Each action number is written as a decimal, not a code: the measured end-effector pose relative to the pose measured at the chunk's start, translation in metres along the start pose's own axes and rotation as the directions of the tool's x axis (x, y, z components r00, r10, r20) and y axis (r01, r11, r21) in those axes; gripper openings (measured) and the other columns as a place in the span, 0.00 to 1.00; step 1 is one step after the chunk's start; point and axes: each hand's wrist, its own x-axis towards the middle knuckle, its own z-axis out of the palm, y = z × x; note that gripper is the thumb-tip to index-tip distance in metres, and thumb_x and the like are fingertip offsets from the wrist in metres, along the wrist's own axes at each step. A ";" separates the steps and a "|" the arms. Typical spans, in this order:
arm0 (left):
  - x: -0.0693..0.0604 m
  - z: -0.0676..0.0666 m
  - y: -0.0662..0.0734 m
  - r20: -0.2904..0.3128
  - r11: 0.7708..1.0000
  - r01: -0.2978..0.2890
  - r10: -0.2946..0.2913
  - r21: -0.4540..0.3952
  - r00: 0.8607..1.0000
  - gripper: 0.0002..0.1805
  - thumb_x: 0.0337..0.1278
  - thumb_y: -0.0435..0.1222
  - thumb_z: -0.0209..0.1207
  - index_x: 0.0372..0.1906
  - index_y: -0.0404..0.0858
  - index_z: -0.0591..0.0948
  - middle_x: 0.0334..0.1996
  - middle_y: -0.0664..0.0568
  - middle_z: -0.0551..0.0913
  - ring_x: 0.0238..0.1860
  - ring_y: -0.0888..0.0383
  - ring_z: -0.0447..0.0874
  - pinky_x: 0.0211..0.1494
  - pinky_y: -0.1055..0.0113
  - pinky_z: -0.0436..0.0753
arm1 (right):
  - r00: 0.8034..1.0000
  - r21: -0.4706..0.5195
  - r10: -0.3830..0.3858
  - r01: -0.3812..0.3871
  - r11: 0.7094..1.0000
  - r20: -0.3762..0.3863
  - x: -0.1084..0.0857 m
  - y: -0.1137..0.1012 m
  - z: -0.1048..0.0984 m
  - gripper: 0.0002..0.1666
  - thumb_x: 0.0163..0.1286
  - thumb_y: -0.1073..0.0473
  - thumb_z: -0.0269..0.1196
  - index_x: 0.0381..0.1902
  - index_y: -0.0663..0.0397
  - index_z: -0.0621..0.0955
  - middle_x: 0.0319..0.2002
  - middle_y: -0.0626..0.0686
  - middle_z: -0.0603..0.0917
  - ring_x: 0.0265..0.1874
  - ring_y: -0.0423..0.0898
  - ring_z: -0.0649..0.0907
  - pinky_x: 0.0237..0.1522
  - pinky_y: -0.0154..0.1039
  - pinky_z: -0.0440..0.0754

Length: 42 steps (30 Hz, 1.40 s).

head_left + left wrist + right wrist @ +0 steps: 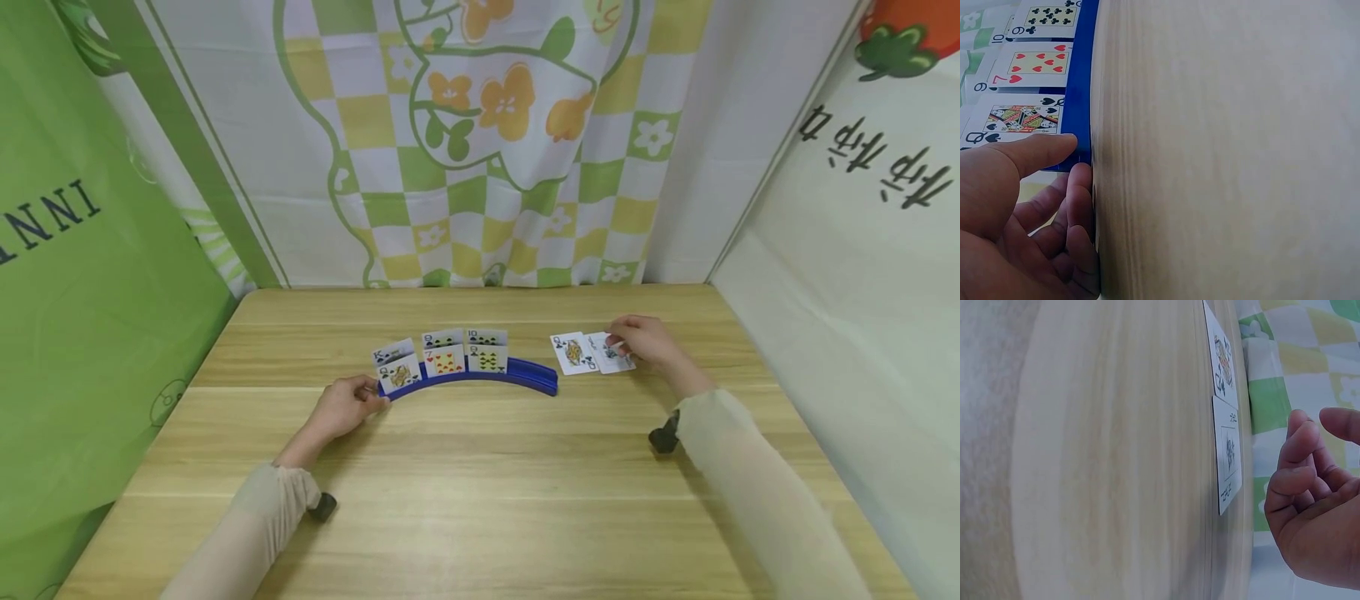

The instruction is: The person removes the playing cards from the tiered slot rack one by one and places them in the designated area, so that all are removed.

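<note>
A curved blue card holder (532, 375) stands on the table with playing cards upright in two rows. In front are the queen of spades (1022, 117), the seven of hearts (1038, 64) and a clubs card (1047, 19); a king (393, 350), a nine (442, 337) and a ten (487, 336) show behind. My left hand (348, 408) pinches the holder's left end, thumb on its front edge. To the right lie a face-up queen of clubs (573, 353) and a joker (1229, 456). My right hand (647, 342) hovers over the joker, fingers loosely bent, thumb and fingertips apart, holding nothing.
The wooden table (465, 492) meets a patterned curtain (487, 167) at its back edge. A green cloth (97, 275) hangs on the left and a white cloth (847, 275) on the right. Dark wrist devices (664, 435) sit at both sleeves.
</note>
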 end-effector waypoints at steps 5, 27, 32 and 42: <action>-0.001 0.000 0.000 0.004 1.000 0.007 -0.007 -0.005 1.000 0.22 0.58 0.43 0.67 0.51 0.32 0.82 0.33 0.48 0.86 0.28 0.58 0.78 0.33 0.67 0.75 | 1.000 -0.008 0.006 -0.006 1.000 0.004 -0.003 -0.004 0.003 0.24 0.79 0.55 0.50 0.63 0.68 0.73 0.43 0.55 0.85 0.26 0.36 0.78 0.26 0.34 0.75; -0.002 0.000 0.000 0.001 1.000 0.021 -0.021 0.002 1.000 0.22 0.58 0.43 0.67 0.51 0.32 0.82 0.33 0.48 0.86 0.28 0.58 0.77 0.33 0.67 0.75 | 0.996 0.007 -0.057 0.057 0.998 0.076 -0.010 -0.020 0.028 0.24 0.78 0.54 0.53 0.61 0.67 0.74 0.45 0.58 0.83 0.32 0.42 0.78 0.31 0.33 0.75; -0.001 0.000 -0.001 0.004 1.000 0.021 -0.021 0.000 1.000 0.22 0.58 0.44 0.67 0.51 0.33 0.82 0.33 0.48 0.86 0.28 0.58 0.77 0.32 0.67 0.76 | 0.994 0.016 -0.073 0.072 0.997 0.081 -0.011 -0.024 0.031 0.23 0.78 0.55 0.52 0.60 0.67 0.74 0.47 0.62 0.82 0.32 0.42 0.78 0.31 0.33 0.75; 0.002 0.002 -0.005 0.003 1.000 0.013 -0.013 -0.006 1.000 0.24 0.58 0.45 0.67 0.52 0.32 0.82 0.35 0.47 0.87 0.29 0.58 0.78 0.33 0.67 0.76 | 0.990 0.031 -0.096 0.093 0.995 0.107 -0.012 -0.027 0.037 0.24 0.78 0.54 0.52 0.60 0.68 0.75 0.48 0.63 0.82 0.31 0.43 0.78 0.31 0.37 0.76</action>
